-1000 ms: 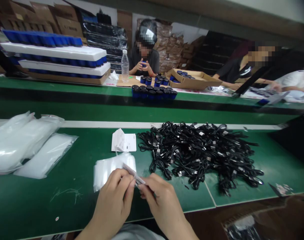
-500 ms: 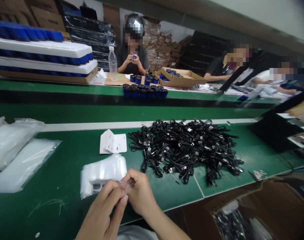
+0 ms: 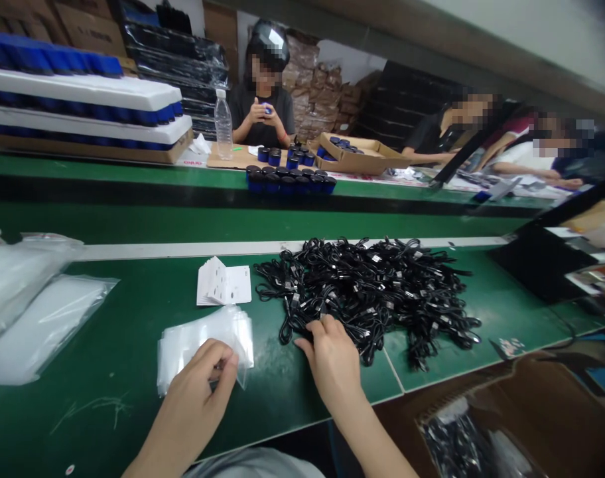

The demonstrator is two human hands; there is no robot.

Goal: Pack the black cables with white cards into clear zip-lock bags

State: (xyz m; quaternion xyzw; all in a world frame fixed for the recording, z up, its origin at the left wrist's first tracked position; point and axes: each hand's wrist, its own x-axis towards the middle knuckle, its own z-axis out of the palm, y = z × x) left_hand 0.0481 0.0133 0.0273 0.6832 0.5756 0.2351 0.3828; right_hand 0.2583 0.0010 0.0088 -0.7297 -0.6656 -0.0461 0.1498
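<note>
Left hand (image 3: pixel 205 378) pinches thin, glossy clear plastic (image 3: pixel 241 358); right hand (image 3: pixel 330 352), fingers loosely parted, meets coiled black cables (image 3: pixel 367 292).

On the far green worktop (image 3: pixel 203 174), white foam slabs (image 3: pixel 133 93) alternate with rows of blue cylindrical containers (image 3: pixel 58 61), beside a clear plastic bottle with a white cap (image 3: pixel 223 126). Near the bottle stand round blue jars with black lids (image 3: pixel 287 182) and a shallow brown cardboard tray (image 3: pixel 369 159); a seated person in a dark short-sleeved top (image 3: pixel 263 116) holds a small blue object (image 3: pixel 267 109). Behind are a black, plastic-wrapped stack (image 3: pixel 178 70) and brown cardboard cartons (image 3: pixel 91 26).
</note>
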